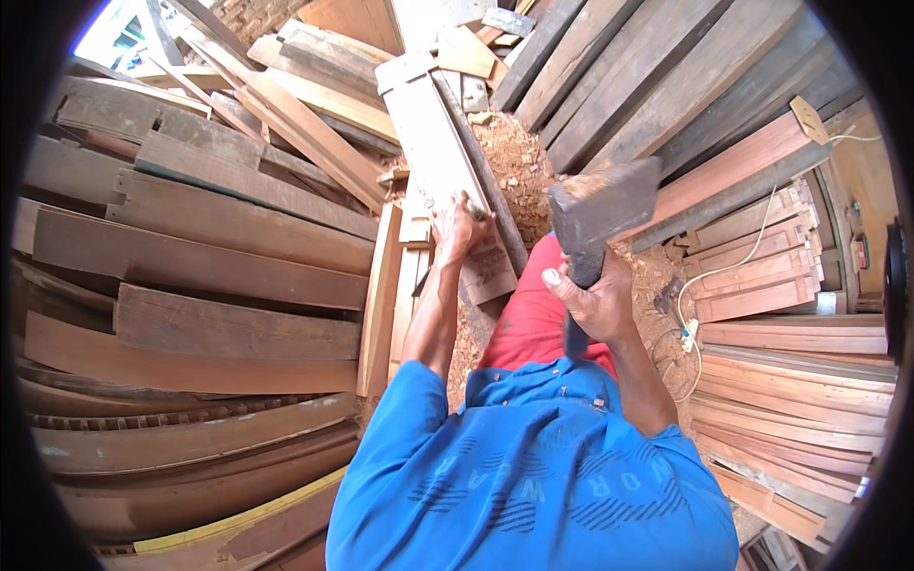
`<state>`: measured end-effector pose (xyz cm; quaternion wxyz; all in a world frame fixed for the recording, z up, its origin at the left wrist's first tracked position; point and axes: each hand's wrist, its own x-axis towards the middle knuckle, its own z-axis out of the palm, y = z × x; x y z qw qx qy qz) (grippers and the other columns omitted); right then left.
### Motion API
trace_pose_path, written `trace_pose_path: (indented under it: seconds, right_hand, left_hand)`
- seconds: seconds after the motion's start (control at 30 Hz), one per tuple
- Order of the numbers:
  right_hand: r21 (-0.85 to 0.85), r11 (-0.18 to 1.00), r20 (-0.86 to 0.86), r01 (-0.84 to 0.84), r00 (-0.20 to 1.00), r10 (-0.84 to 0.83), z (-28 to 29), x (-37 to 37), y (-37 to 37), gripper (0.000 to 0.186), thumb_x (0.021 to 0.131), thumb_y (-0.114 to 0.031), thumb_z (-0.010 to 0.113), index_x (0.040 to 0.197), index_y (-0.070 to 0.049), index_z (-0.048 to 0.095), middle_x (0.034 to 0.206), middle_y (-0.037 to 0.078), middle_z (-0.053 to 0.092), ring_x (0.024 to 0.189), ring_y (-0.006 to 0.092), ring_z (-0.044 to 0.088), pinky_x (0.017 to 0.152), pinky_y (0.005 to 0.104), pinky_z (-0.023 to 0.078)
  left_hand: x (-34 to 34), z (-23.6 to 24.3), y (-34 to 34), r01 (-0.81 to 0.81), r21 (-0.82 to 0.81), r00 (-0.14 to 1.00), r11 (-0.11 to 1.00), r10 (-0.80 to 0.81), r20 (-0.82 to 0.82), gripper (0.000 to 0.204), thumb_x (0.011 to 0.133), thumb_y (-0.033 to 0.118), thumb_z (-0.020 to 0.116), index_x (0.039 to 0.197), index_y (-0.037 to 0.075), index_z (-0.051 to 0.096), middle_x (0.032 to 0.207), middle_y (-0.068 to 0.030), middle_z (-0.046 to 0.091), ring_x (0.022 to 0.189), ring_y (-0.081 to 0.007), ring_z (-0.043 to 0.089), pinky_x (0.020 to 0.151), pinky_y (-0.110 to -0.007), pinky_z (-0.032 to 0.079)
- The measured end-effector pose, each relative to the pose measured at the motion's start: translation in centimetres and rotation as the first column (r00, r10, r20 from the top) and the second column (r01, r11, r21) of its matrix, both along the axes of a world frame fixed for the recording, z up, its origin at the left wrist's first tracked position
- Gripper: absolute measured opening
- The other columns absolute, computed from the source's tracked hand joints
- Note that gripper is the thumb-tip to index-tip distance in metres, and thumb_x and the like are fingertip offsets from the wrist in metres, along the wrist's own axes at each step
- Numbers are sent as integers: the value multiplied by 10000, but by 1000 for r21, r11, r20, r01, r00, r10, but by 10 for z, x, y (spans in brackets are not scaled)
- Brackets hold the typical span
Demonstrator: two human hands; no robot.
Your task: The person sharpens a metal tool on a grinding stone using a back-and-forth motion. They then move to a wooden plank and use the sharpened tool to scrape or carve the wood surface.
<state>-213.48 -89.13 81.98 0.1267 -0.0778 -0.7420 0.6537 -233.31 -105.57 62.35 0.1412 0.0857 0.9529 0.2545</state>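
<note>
- Your right grip [595, 293] clutches the block-headed mallet [606, 213], fingers wrapped tight!
- Your left grip [461, 228] bends over the pale board [436, 133]; what it's pinching, I can't tell.

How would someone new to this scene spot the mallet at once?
Start at the blue shirt filling the lower middle and go up to the red trousers. At their right edge, the right hand grips the mallet by its handle. Unlike the long boards behind it, it has a short, dark, blocky head.
</note>
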Motion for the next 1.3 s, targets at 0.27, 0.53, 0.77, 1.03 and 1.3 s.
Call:
trace_pose_path:
  seconds: [0.27, 0.53, 0.77, 1.03, 1.3]
  right_hand:
    - [132, 982, -146, -136, 977, 155, -74, -7, -4, 155, 864, -32, 776, 879, -32, 621, 799, -1, 603, 678, 103, 569, 634, 289, 485]
    - [74, 989, -6, -125, 992, 126, -38, -2, -8, 197, 877, -82, 759, 958, -63, 580, 878, 11, 593, 852, 111, 542, 798, 302, 470]
    - [128, 989, 1, -78, 997, 79, -46, -3, -8, 202, 880, -104, 767, 963, -73, 585, 893, 5, 566, 861, 112, 527, 812, 304, 459]
    - [48, 995, -16, -90, 996, 91, -56, -4, -9, 200, 893, -52, 752, 976, -69, 571, 902, 1, 558, 796, 71, 557, 723, 265, 476]
    - [79, 994, -38, -69, 997, 72, -58, -6, -8, 216, 897, -64, 756, 999, -74, 565, 882, -4, 567, 782, 73, 537, 719, 259, 471]
  left_hand:
    - [-38, 4, -53, -34, 443, 987, 896, -40, 157, 333, 889, 260, 794, 1142, 73, 684, 944, -49, 756, 830, -129, 715, 755, -267, 598]
    - [0, 109, -20, -131, 825, 960, 549, 277, -32, 161, 904, 160, 770, 928, 42, 664, 832, -48, 691, 789, -103, 654, 708, -270, 538]
    - [-2, 91, 1, -20, 785, 936, 620, 288, -203, 132, 939, 133, 729, 925, 35, 642, 659, -1, 635, 590, -63, 619, 537, -235, 484]
    - [-4, 80, 0, -2, 779, 931, 627, 285, -227, 122, 936, 124, 727, 929, 32, 647, 647, 8, 627, 580, -58, 607, 533, -232, 477]
    - [-6, 74, 2, 26, 782, 931, 623, 270, -245, 110, 929, 111, 727, 921, 34, 650, 660, 8, 632, 592, -53, 607, 539, -228, 479]
